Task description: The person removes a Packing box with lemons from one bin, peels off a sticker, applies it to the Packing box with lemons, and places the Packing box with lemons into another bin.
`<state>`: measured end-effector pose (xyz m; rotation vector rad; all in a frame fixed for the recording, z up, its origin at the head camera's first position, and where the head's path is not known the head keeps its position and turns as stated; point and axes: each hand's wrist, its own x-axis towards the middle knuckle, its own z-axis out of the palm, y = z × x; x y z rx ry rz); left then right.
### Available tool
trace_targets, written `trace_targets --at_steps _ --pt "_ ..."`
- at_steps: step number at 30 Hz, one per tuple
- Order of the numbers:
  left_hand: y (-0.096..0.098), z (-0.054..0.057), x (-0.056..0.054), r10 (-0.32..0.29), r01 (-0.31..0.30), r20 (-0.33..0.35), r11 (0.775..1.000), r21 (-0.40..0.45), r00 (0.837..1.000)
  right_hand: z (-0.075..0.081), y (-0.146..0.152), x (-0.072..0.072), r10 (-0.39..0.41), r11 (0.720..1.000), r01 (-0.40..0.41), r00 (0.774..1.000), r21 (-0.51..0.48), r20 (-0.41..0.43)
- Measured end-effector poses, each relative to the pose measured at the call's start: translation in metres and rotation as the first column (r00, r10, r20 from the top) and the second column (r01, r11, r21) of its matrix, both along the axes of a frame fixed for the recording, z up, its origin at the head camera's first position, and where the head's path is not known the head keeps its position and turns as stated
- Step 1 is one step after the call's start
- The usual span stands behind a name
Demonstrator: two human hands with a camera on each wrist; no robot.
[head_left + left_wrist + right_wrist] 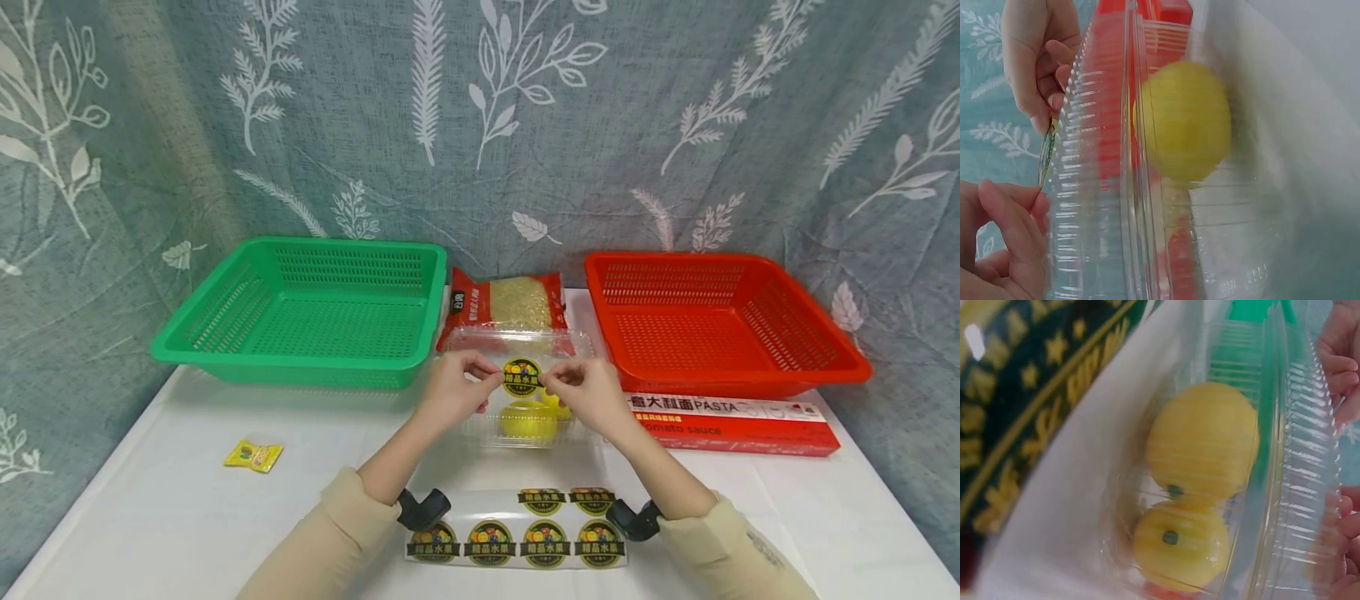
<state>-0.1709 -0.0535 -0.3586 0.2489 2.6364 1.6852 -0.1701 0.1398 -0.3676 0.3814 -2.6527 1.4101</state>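
My left hand (456, 387) and my right hand (588, 390) each pinch one edge of a round black-and-gold fruit sticker (521, 377), stretched between the fingertips. It sits close over the lid of a clear plastic box (573, 429), whose lid is down. Inside the box lie yellow round fruits (528, 422); two of them, a larger fruit (1204, 440) and a smaller fruit (1182, 547), show through the ribbed wall in the right wrist view. From the left wrist view, the sticker (1047, 153) appears edge-on beside the lid.
In front of the box lies a sheet of stickers (465, 504). A green basket (300, 360) stands back left, a red basket (720, 379) back right. Behind the box is a pasta bag (517, 302); a pasta box (735, 427) lies right, a small yellow packet (253, 456) left.
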Motion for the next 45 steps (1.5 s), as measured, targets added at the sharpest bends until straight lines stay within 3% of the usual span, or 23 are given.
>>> trace_targets --at_steps 6,18,22,33,45 --pt "0.002 -0.001 -0.008 -0.008 0.008 -0.028 1.0 -0.025 1.0 -0.001 0.0 -0.009 -0.01 1.0 0.009 1.0 0.02 0.02" --pt "0.004 -0.005 -0.016 0.017 -0.018 -0.012 0.998 -0.061 1.0 -0.003 -0.001 -0.018 -0.03 0.999 0.029 0.999 0.036 0.044" --pt "0.005 -0.006 -0.017 0.019 -0.02 -0.011 0.997 -0.074 1.0 -0.002 -0.002 -0.017 -0.015 0.999 0.014 1.0 0.037 0.021" --pt "0.008 -0.006 -0.017 0.013 -0.024 -0.086 0.992 -0.124 0.996 -0.004 -0.003 -0.023 -0.081 0.987 0.069 0.994 0.147 0.074" --pt "0.011 -0.007 -0.016 0.033 -0.049 -0.094 0.985 -0.166 0.995 -0.004 -0.005 -0.023 -0.109 0.981 0.093 0.99 0.168 0.085"
